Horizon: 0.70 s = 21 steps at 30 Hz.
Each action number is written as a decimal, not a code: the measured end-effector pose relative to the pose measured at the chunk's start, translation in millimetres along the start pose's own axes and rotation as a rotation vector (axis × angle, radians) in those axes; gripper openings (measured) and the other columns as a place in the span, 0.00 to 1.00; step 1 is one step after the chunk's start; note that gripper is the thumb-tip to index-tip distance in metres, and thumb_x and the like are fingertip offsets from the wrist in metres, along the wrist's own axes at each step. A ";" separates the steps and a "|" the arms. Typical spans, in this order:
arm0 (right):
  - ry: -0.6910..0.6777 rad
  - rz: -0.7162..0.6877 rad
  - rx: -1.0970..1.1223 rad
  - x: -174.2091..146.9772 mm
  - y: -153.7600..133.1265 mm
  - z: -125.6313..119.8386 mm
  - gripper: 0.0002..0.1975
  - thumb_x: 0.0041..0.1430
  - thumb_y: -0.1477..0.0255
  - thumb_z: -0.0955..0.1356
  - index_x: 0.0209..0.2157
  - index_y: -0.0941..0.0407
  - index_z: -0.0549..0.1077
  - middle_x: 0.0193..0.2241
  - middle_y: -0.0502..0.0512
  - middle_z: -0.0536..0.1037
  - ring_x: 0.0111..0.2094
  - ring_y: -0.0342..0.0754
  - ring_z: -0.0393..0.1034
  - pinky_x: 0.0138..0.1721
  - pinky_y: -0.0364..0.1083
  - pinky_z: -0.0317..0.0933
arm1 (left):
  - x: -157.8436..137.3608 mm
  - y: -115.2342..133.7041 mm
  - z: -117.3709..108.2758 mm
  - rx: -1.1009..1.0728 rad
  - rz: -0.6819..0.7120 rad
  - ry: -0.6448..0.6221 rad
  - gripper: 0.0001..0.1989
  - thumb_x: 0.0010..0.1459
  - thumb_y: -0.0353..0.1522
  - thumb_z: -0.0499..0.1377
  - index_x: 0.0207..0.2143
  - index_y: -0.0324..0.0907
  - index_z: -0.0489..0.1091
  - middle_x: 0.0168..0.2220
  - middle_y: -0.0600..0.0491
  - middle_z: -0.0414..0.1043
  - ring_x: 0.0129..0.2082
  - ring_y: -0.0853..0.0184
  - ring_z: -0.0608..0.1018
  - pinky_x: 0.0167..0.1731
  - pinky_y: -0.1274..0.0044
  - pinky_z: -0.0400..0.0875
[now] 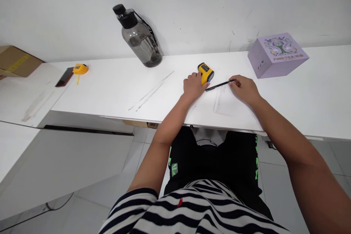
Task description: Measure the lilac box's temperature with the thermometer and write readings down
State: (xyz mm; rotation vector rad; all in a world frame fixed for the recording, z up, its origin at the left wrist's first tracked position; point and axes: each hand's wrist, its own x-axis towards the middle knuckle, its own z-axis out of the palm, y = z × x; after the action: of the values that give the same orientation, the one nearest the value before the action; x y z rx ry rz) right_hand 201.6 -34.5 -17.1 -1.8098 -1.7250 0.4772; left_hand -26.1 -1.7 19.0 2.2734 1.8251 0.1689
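Observation:
My left hand [193,86] rests on the white table with its fingers wrapped round a small yellow-and-black handheld device [205,72]; its exact kind I cannot make out. A dark label shows on its upper face. Between the thumb and fingers of my right hand [244,88] is the end of a black pen [219,85]. The pen slants down to the left, and its other end lies close to my left thumb. Below the pen, faint grey lines with small marks [221,104] show on the tabletop, partly beside my right wrist.
A grey water bottle [141,42] stands against the wall. At the right is a lilac tea box [279,56]. Further left lie an orange-yellow tape measure [80,68], a dark flat block [65,77] and a cardboard box [20,62]. The table's front edge [142,120] runs above my lap.

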 end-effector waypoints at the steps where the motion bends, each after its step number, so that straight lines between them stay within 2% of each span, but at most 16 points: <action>1: -0.009 -0.008 -0.010 -0.2 -0.5 0.4 0.13 0.60 0.67 0.66 0.44 0.53 0.79 0.32 0.55 0.79 0.34 0.54 0.72 0.40 0.53 0.65 | 0.0 -0.2 0.1 -0.001 0.001 -0.001 0.28 0.68 0.46 0.54 0.64 0.42 0.61 0.62 0.43 0.67 0.59 0.54 0.70 0.57 0.65 0.65; 6: -0.020 -0.027 -0.024 1.0 2.6 2.6 0.13 0.59 0.65 0.67 0.42 0.52 0.80 0.29 0.54 0.78 0.33 0.54 0.71 0.38 0.52 0.64 | 1.0 -1.0 1.2 -0.004 0.003 0.005 0.29 0.68 0.46 0.55 0.65 0.42 0.60 0.62 0.42 0.67 0.60 0.53 0.70 0.57 0.65 0.65; 21: -0.050 -0.043 -0.014 0.7 0.8 0.8 0.14 0.59 0.64 0.67 0.44 0.52 0.78 0.33 0.54 0.78 0.35 0.54 0.72 0.38 0.52 0.64 | 2.4 -2.7 2.3 0.006 0.004 -0.005 0.29 0.68 0.45 0.56 0.66 0.42 0.59 0.63 0.42 0.66 0.60 0.53 0.70 0.56 0.66 0.65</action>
State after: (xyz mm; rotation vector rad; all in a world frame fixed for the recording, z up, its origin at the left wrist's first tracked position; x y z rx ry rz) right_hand 201.8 -33.7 -18.0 -1.7809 -1.8010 0.4976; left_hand -27.6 0.9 16.1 2.2790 1.8215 0.1585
